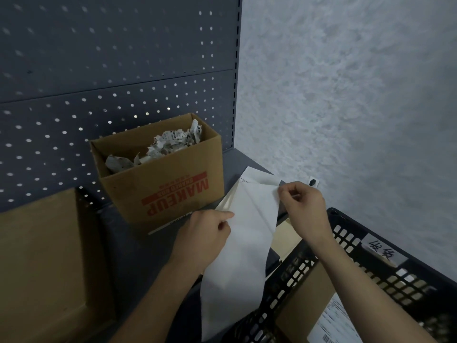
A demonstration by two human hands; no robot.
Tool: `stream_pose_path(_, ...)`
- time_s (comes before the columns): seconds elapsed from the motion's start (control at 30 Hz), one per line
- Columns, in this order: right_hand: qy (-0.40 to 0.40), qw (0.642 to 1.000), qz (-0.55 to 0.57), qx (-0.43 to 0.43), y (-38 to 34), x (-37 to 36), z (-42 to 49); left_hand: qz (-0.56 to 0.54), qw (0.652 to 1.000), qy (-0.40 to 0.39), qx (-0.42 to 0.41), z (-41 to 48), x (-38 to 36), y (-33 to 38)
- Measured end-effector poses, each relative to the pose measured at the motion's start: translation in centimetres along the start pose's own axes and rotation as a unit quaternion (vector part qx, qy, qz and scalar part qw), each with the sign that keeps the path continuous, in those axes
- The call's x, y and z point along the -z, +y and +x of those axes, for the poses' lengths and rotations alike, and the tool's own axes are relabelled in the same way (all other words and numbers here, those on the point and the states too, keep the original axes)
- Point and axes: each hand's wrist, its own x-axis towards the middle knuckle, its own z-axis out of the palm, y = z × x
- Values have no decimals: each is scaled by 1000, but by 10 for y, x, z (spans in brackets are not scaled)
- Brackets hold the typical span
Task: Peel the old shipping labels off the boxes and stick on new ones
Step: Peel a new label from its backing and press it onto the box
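Observation:
A long white label sheet [243, 246] hangs between my hands above the grey shelf. My left hand [206, 233] pinches its left edge. My right hand [303, 206] pinches its upper right corner, where a layer seems to be lifting away. More white sheets [257, 177] lie flat on the shelf behind it. A cardboard box with a printed shipping label [331, 323] sits in the black plastic crate [400, 276] at the lower right.
An open brown box marked MAKEUP [173, 184] stands at the back, filled with crumpled old labels [170, 142]. A larger plain cardboard box [47, 263] fills the lower left. A dark pegboard [111, 70] backs the shelf; a textured wall [346, 95] is to the right.

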Motion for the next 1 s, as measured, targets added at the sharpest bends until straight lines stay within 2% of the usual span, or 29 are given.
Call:
stream_pose_path(0.23, 48, 998, 5, -28, 6, 10, 12, 83, 996, -31, 11, 0, 1, -1)
stream_pose_path(0.43, 92, 995, 20, -37, 6, 20, 19, 99, 994, -45, 7, 2, 1, -1)
stream_pose_path(0.6, 122, 991, 27, -42, 8, 27, 24, 100, 994, -46, 1, 2, 2, -3)
stream_pose_path(1.0, 197, 979, 25, -54, 12, 44, 36, 50, 997, -25, 57, 8, 3, -2)
